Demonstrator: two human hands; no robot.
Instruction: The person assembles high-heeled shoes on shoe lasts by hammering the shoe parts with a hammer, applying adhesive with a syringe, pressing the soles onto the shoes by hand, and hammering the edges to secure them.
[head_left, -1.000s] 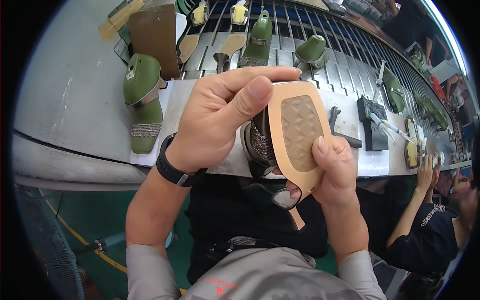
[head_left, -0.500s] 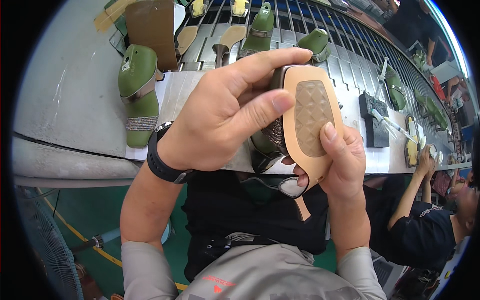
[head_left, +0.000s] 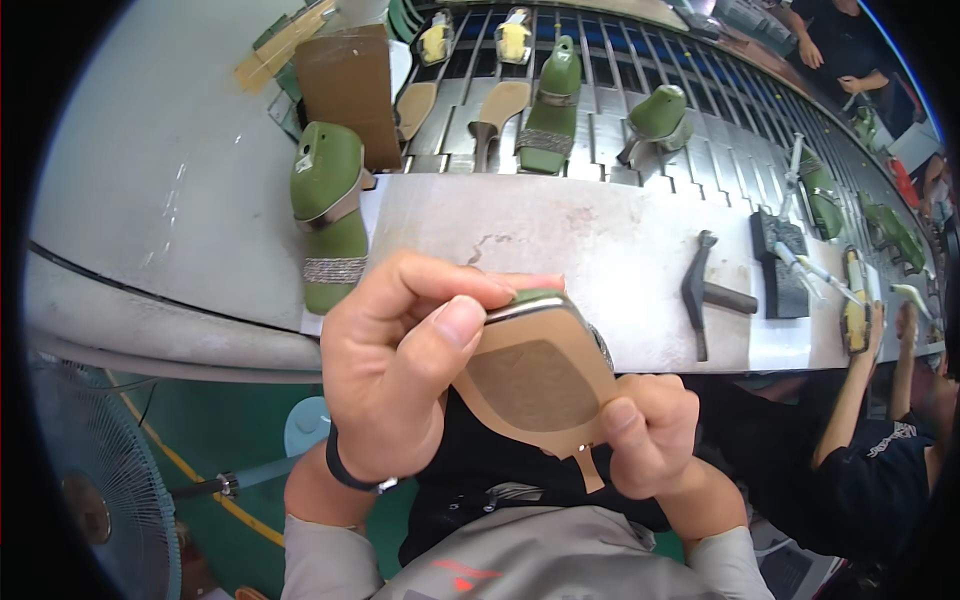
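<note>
Gripping a tan shoe sole (head_left: 535, 385) — left hand (head_left: 400, 375) at toe, right hand (head_left: 650, 435) at heel, upper mostly hidden.

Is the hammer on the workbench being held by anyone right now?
No, the hammer lies alone on the workbench, while the left hand and right hand both hold the tan shoe sole.

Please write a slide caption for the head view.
Left hand and right hand hold a tan leather shoe sole above the grey workbench.

Shoe factory line; green lasts (head_left: 329, 212) on conveyor (head_left: 700, 150); hammer (head_left: 705, 292)
</note>
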